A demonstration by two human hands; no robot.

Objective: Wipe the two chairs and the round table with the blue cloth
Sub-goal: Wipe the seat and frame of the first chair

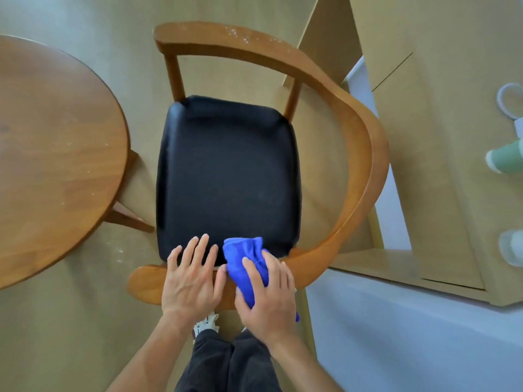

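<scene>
The chair (226,171) stands just right of the round table (56,154), both hands on its near rail, the left hand (189,278) beside the cloth (243,264) under the right hand (268,298).

A vivid blue cloth (245,263) is seen against the black seat (226,176) of a chair whose curved frame (359,154) is a warm orange-brown wood, flecked with pale specks along its top. The round desk (53,154) is shown in the same reddish-brown, with visible grain. The floor (56,321) is tan. Pale beige cabinets (441,171) are seen, and a mint-green cup (506,158). Dark charcoal trousers (226,360) are worn.
</scene>
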